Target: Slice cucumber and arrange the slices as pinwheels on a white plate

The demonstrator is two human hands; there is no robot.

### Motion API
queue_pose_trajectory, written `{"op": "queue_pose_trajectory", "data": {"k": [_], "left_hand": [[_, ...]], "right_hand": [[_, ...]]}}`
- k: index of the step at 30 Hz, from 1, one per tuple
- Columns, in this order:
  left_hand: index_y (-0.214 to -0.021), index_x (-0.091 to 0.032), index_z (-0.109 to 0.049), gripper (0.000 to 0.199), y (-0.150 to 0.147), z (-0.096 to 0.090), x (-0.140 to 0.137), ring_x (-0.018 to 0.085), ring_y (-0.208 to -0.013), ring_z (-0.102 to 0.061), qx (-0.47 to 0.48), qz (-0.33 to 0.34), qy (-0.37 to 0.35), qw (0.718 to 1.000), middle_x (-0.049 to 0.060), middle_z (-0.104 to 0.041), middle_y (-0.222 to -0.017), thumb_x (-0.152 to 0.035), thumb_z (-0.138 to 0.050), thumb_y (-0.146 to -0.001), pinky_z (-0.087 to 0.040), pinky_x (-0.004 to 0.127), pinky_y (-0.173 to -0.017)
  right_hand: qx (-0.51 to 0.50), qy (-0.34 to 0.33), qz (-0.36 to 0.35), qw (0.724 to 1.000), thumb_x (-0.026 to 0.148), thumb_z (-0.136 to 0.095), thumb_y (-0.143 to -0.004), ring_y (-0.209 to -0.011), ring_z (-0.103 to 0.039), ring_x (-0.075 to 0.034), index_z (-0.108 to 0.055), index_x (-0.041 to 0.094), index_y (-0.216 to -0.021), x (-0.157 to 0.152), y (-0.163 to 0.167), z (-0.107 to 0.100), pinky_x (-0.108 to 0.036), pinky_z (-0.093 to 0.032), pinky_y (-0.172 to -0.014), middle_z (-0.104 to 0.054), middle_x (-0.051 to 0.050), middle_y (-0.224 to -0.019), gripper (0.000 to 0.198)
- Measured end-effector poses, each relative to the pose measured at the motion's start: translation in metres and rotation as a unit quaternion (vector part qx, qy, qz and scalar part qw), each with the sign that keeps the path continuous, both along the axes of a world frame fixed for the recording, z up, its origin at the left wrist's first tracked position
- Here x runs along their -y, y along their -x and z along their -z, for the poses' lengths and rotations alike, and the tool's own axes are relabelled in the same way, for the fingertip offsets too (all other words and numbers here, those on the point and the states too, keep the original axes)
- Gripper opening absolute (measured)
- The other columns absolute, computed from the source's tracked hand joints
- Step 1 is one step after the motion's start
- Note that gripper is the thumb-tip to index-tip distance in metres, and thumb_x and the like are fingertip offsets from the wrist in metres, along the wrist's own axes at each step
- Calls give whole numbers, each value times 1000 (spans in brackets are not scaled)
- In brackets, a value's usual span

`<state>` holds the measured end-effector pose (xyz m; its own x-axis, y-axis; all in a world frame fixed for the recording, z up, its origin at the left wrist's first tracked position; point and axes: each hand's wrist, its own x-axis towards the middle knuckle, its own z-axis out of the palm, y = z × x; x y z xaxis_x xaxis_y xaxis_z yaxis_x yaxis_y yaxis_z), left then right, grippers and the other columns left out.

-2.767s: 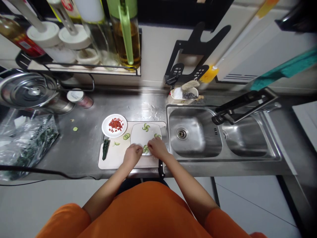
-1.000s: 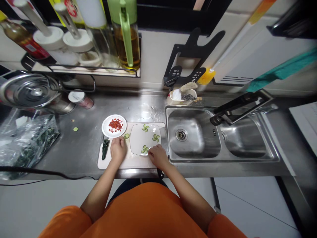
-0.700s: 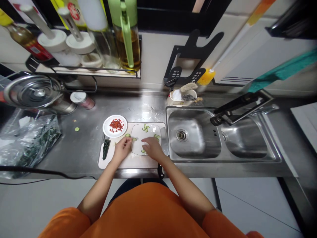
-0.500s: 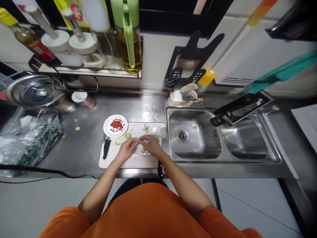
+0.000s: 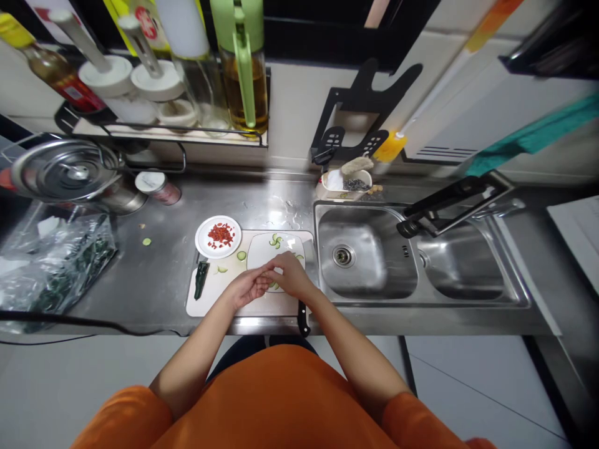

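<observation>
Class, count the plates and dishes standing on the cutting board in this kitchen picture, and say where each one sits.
2. A small round dish of red pieces rests at the board's far left corner; a larger white plate with cucumber slices lies beside it, partly covered by both hands.

Single head-worn view, looking steeply down from above onto steel counter [image 5: 154,280], cutting board [image 5: 219,299] and sink [image 5: 369,262]; wide, fairly distant.

Both hands, left [image 5: 247,288] and right [image 5: 291,277], fingertips together, forearms angled inward, bare.
</observation>
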<state>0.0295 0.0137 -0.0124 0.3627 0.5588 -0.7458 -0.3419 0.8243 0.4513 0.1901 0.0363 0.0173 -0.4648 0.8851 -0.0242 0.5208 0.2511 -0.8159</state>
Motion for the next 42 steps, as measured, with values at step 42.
{"op": "queue_pose_trajectory", "data": {"k": [42], "left_hand": [[-99,-17,-66,25,21,41,-21,25,-92,-55,-645,148,-390,640,9,-67,-94,-25,-51,-81,-41,37,-88]], "right_hand": [[290,24,28,956,27,-47,-88,-101,-44,-25,-66,24,-90,-39,44,55,-35,-35,-77,-63,-7,-96,19]]}}
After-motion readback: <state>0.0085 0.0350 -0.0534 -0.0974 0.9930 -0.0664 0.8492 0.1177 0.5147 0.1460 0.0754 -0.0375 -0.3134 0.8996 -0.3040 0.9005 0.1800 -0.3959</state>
